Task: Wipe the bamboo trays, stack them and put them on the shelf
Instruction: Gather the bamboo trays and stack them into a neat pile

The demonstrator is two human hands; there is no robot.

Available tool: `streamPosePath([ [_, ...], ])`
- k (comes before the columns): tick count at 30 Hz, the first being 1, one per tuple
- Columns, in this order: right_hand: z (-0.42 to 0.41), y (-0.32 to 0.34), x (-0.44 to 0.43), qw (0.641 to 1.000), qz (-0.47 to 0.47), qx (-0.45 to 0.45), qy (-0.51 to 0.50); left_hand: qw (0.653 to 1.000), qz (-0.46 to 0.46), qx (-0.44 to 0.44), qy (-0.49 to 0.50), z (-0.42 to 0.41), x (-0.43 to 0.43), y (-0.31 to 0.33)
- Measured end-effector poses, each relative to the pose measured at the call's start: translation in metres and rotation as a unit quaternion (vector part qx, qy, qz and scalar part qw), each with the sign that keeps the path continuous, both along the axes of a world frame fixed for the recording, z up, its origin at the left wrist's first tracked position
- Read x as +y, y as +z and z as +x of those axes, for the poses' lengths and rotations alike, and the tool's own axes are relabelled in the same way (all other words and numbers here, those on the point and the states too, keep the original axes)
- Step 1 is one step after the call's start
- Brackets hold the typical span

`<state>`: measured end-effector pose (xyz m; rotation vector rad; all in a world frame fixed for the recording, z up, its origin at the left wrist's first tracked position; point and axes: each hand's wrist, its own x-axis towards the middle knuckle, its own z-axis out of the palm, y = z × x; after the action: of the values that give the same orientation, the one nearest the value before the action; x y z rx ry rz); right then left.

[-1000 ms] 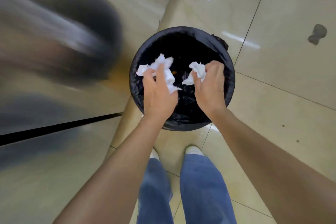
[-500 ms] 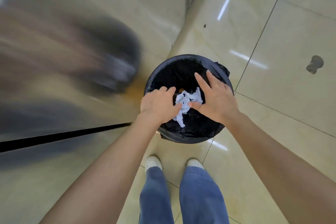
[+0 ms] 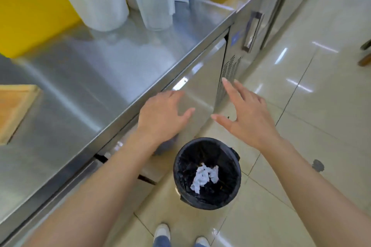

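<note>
One view only, head-worn and wide-angle: we look forward and steeply down from standing height. Our shoes [image 3: 162, 232] sit at the bottom edge, the bin [image 3: 207, 173] on the floor [image 3: 301, 106] near centre. The steel tabletop [image 3: 90, 78] runs along the left into the distance; both forearms enter close from below.

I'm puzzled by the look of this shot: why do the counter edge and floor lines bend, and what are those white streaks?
Head view: the wide-angle lens bows the steel counter edge and tile seams; the streaks are ceiling lights glaring off the glossy floor; both hands, left hand and right hand, look slightly soft.
</note>
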<state>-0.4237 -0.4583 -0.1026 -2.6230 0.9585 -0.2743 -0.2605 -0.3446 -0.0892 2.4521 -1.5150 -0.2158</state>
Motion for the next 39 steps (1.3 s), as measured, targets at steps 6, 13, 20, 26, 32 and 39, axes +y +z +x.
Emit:
streamPosePath([
  [6,0.039,0.086,0.036,0.993,-0.081,-0.048,0.076,0.994,-0.079,-0.032,0.074,0.024,0.059,0.089],
  [13,0.114,0.147,0.099,0.978,-0.101,-0.074,0.168,0.977,-0.105,-0.091,0.161,0.066,0.163,0.156],
  [20,0.193,0.179,0.169,0.963,-0.108,-0.084,0.232,0.956,-0.120,-0.076,0.257,0.113,0.265,0.178],
  [26,0.257,0.177,0.215,0.962,-0.081,-0.071,0.251,0.945,-0.115,-0.060,0.301,0.161,0.330,0.174],
  [32,0.300,0.169,0.240,0.963,-0.068,-0.040,0.259,0.936,-0.103,-0.032,0.337,0.198,0.360,0.157],
  [39,0.341,0.131,0.242,0.958,-0.069,0.039,0.275,0.923,-0.066,0.064,0.373,0.213,0.355,0.107],
])
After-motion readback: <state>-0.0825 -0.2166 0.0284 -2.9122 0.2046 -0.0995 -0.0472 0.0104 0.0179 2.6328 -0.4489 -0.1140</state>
